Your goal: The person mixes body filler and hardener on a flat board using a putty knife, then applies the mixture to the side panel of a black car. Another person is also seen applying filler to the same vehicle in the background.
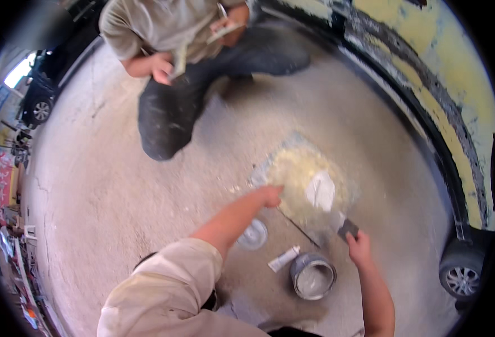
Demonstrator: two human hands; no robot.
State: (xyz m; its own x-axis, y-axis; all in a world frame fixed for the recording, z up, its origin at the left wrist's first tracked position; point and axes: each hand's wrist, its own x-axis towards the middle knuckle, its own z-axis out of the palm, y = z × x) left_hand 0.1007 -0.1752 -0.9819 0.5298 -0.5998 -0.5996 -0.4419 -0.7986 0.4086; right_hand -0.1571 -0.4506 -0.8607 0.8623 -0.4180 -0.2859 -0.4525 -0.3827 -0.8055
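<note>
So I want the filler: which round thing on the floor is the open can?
The grey can nearest the right hand, showing pale filler inside; the flat lid lies left.

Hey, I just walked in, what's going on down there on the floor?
A person bends over a flat mixing board on the concrete floor, smeared with yellowish filler and a white blob. Their left hand rests at the board's edge; the right hand holds a dark scraper at its near corner. An open can, its lid and a small tube lie nearby. Another person crouches opposite.
</note>
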